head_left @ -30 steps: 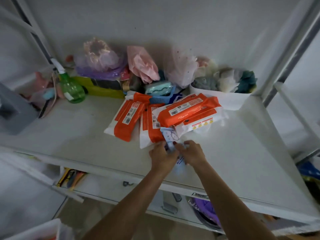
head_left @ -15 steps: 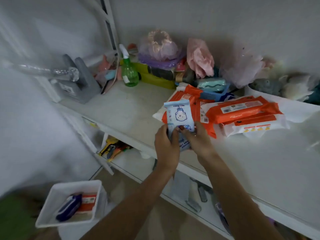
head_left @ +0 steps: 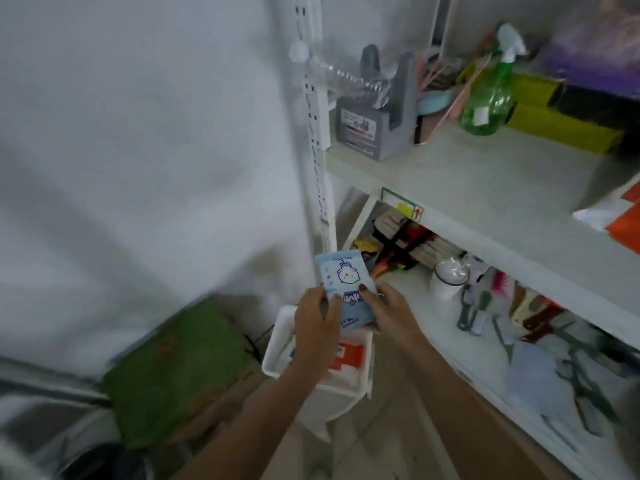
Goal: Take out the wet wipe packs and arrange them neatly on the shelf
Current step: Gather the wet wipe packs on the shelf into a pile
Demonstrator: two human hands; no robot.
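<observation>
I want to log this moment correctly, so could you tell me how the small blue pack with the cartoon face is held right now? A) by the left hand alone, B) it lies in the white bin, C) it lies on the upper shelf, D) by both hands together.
D: the left hand and the right hand both grip the small blue pack, which is held above the white bin.

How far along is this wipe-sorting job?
Partly done: an orange wipe pack already lies on the shelf. In hand: both the left hand and right hand hold a small blue pack. Left: the white bin below shows another orange pack.
</observation>
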